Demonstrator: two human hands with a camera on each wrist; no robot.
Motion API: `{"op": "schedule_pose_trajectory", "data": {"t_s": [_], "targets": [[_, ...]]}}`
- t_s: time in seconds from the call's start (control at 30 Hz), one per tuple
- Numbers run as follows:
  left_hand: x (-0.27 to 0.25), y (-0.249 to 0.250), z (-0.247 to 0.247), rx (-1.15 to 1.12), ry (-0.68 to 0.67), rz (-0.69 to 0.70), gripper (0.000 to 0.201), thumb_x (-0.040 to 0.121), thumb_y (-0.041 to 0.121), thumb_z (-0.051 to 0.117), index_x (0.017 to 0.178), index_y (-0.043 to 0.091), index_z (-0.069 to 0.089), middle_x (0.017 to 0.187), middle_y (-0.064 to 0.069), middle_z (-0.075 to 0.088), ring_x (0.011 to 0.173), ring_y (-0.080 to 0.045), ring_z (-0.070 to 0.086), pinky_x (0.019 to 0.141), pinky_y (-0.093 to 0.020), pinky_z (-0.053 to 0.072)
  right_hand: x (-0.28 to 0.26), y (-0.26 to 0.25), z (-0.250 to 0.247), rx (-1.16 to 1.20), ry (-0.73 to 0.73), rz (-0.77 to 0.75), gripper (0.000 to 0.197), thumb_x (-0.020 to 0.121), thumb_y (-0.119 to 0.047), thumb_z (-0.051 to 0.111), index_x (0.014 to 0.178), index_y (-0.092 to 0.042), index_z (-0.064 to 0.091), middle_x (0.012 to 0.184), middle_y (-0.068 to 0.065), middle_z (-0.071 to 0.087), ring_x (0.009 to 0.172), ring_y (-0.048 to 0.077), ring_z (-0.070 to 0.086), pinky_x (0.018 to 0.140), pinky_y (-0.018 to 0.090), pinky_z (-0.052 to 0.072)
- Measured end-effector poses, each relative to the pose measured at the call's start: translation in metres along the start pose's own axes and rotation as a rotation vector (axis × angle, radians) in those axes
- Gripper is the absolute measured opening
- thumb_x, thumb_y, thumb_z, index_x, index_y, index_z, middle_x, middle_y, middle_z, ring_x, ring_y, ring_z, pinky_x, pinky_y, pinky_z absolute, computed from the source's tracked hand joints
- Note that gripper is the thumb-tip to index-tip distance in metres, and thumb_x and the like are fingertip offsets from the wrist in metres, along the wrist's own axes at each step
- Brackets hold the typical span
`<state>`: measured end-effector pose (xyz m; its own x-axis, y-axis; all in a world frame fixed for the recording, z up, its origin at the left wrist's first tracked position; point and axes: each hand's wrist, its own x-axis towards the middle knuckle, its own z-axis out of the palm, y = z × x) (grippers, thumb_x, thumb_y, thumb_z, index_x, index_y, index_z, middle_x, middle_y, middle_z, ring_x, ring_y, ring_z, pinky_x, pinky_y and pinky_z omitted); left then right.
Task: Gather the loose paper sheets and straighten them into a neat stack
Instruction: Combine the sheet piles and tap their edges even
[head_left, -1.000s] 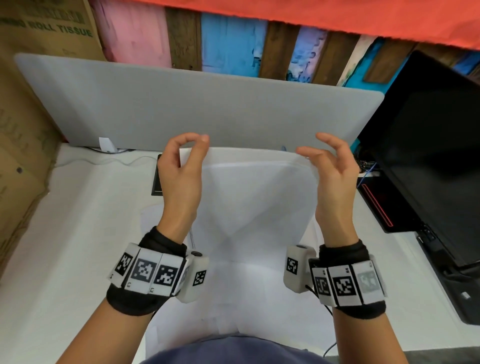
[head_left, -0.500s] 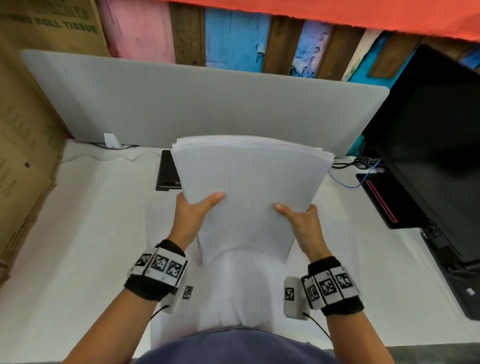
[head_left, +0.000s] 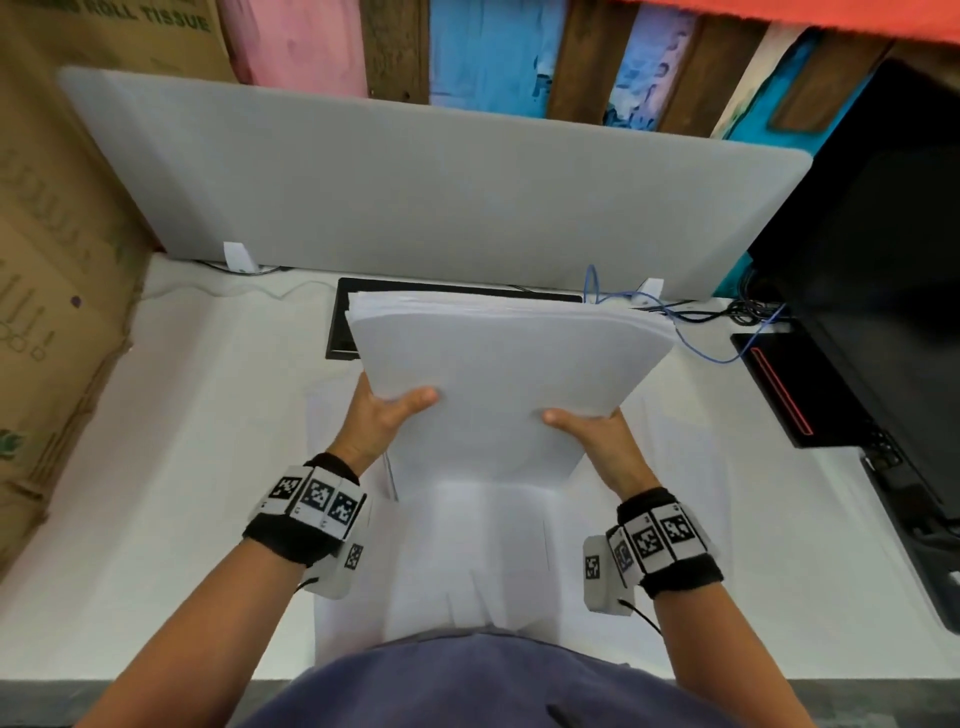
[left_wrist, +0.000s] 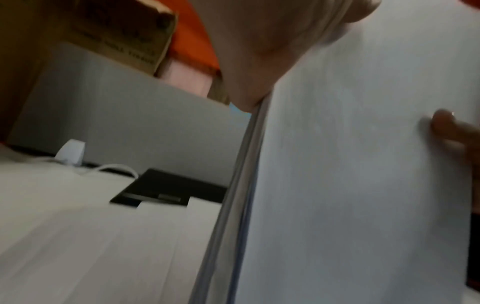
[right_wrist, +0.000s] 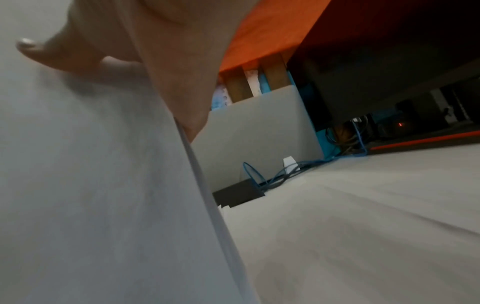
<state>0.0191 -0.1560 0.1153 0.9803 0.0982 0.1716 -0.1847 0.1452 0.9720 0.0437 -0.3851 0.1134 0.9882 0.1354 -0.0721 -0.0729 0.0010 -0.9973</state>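
A thick bundle of white paper sheets (head_left: 498, 374) stands tilted on its lower edge over the table, its top edge leaning away from me. My left hand (head_left: 384, 415) grips its left side, thumb across the near face. My right hand (head_left: 587, 423) grips the right side the same way. The fingers behind the bundle are hidden. The left wrist view shows the sheet edges (left_wrist: 241, 185) slightly fanned under my left hand (left_wrist: 259, 61). In the right wrist view my right hand (right_wrist: 124, 55) holds the paper (right_wrist: 91, 185). More loose sheets (head_left: 493, 561) lie flat on the table beneath.
A grey divider panel (head_left: 415, 197) stands behind the white table (head_left: 156, 493). A flat black device (head_left: 343, 327) lies at the panel's foot. A black monitor (head_left: 883, 260), a black box with a red line (head_left: 784, 389) and blue cables (head_left: 691, 332) sit right. Cardboard boxes (head_left: 57, 260) stand left.
One second ago my hands were raised with curled fingers at the far edge of a lifted sheet. They have since gripped the bundle's sides, and it has sunk lower toward the table.
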Motion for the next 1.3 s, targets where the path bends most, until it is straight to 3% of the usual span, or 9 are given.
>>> {"op": "schedule_pose_trajectory", "data": {"t_s": [0.1, 0.27, 0.5, 0.63, 0.8, 0.9, 1.03, 1.17, 1.3], "targets": [[-0.003, -0.005, -0.002, 0.025, -0.014, -0.029, 0.076, 0.041, 0.066, 0.079, 0.101, 0.027, 0.055, 0.089, 0.028, 0.070, 0.088, 0.008, 0.064, 0.072, -0.008, 0.049, 0.002, -0.003, 0.002, 0.000, -0.011, 0.001, 0.041, 0.073, 0.010, 0.067, 0.092, -0.025, 0.061, 0.092, -0.007, 0.067, 0.078, -0.004, 0.066, 0.069, 0.014, 0.051], [0.007, 0.027, -0.004, -0.052, 0.043, 0.119, 0.047, 0.047, 0.065, 0.077, 0.091, 0.051, 0.066, 0.086, 0.028, 0.069, 0.084, 0.010, 0.063, 0.074, -0.009, 0.049, 0.001, -0.026, 0.005, 0.068, 0.063, -0.116, 0.035, 0.071, 0.005, 0.069, 0.086, -0.026, 0.062, 0.077, -0.017, 0.072, 0.076, -0.004, 0.066, 0.071, 0.016, 0.052], [0.002, 0.025, -0.005, -0.052, 0.101, 0.194, 0.039, 0.047, 0.070, 0.073, 0.078, 0.047, 0.071, 0.072, 0.026, 0.069, 0.070, 0.008, 0.064, 0.063, -0.011, 0.051, -0.003, -0.024, 0.005, 0.094, 0.047, -0.145, 0.036, 0.073, 0.009, 0.064, 0.089, -0.024, 0.062, 0.077, -0.018, 0.073, 0.076, -0.001, 0.067, 0.068, 0.015, 0.052], [0.003, -0.013, -0.007, -0.050, 0.169, 0.033, 0.048, 0.041, 0.064, 0.080, 0.082, 0.039, 0.072, 0.077, 0.021, 0.072, 0.076, 0.004, 0.067, 0.067, -0.015, 0.054, 0.003, 0.015, 0.005, 0.027, -0.005, 0.003, 0.040, 0.073, 0.008, 0.068, 0.097, -0.023, 0.061, 0.085, -0.014, 0.073, 0.082, -0.002, 0.067, 0.070, 0.013, 0.051], [-0.010, -0.063, 0.000, 0.039, 0.310, -0.317, 0.029, 0.070, 0.012, 0.078, 0.095, 0.012, 0.062, 0.085, 0.007, 0.065, 0.081, -0.009, 0.067, 0.061, -0.010, 0.053, 0.004, 0.059, 0.005, -0.106, -0.022, 0.172, 0.027, 0.082, -0.008, 0.066, 0.100, -0.026, 0.059, 0.100, -0.006, 0.066, 0.095, 0.010, 0.065, 0.087, 0.025, 0.053], [0.002, -0.060, 0.005, 0.074, 0.267, -0.290, 0.026, 0.078, 0.010, 0.070, 0.103, 0.006, 0.063, 0.083, 0.009, 0.067, 0.067, 0.004, 0.066, 0.060, -0.010, 0.051, 0.009, 0.045, -0.007, -0.151, 0.057, 0.141, 0.016, 0.087, -0.011, 0.061, 0.103, -0.010, 0.061, 0.091, 0.002, 0.067, 0.085, 0.020, 0.064, 0.066, 0.013, 0.052], [0.002, -0.059, -0.019, 0.208, 0.322, -0.257, 0.012, 0.089, 0.012, 0.057, 0.099, 0.008, 0.062, 0.085, -0.006, 0.069, 0.080, -0.018, 0.066, 0.076, -0.027, 0.056, 0.009, 0.019, -0.050, -0.203, 0.194, 0.072, 0.017, 0.088, -0.013, 0.060, 0.105, -0.012, 0.059, 0.084, -0.005, 0.064, 0.067, 0.004, 0.063, 0.055, 0.006, 0.048], [-0.022, -0.094, -0.056, 0.754, 0.356, -0.598, 0.059, 0.085, 0.030, 0.064, 0.133, 0.003, 0.043, 0.136, -0.021, 0.045, 0.126, -0.036, 0.042, 0.106, -0.041, 0.034, 0.000, 0.013, -0.090, -0.169, 0.362, 0.050, 0.024, 0.089, -0.008, 0.058, 0.112, -0.008, 0.054, 0.089, 0.001, 0.060, 0.075, 0.009, 0.055, 0.051, 0.001, 0.044], [-0.044, -0.104, -0.045, 0.929, 0.246, -0.763, 0.089, 0.079, 0.038, 0.068, 0.142, 0.000, 0.018, 0.144, -0.024, 0.028, 0.132, -0.041, 0.027, 0.106, -0.046, 0.028, -0.006, 0.025, -0.110, -0.111, 0.431, 0.102, 0.033, 0.088, -0.012, 0.059, 0.120, -0.006, 0.055, 0.096, 0.002, 0.063, 0.085, 0.015, 0.059, 0.068, 0.019, 0.047]]}}
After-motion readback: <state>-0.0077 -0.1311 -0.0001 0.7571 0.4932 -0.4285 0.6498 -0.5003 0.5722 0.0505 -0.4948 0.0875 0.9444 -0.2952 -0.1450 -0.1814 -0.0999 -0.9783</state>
